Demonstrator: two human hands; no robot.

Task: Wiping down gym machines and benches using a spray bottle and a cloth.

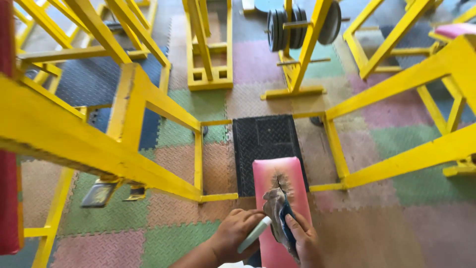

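The pink bench pad point(277, 178) is the landmark here: it runs lengthwise up from the bottom edge of the view, with a dark, torn and worn patch point(278, 196) down its middle. At the near end of the pad the left hand point(237, 233) is curled shut around a pale, slim tube-like object point(254, 234), whose tip points toward the tear. Just to the right, the right hand point(301, 237) lies on the pad with its fingers pressed flat over a dark blue piece point(286, 226) (cloth or patch, hard to tell) set against the damaged spot. The step in hand looks like work on the torn cover; the next move, by my judgement, calls for keeping the blue piece steady while the tube's tip meets the tear. Beyond the pad lies a black ribbed mat point(265, 144); around it stand yellow steel frames point(148, 99), with weight plates point(287, 27) on a rack farther off. The floor point(386, 223) is interlocking foam tiles in faded pink, green and tan.
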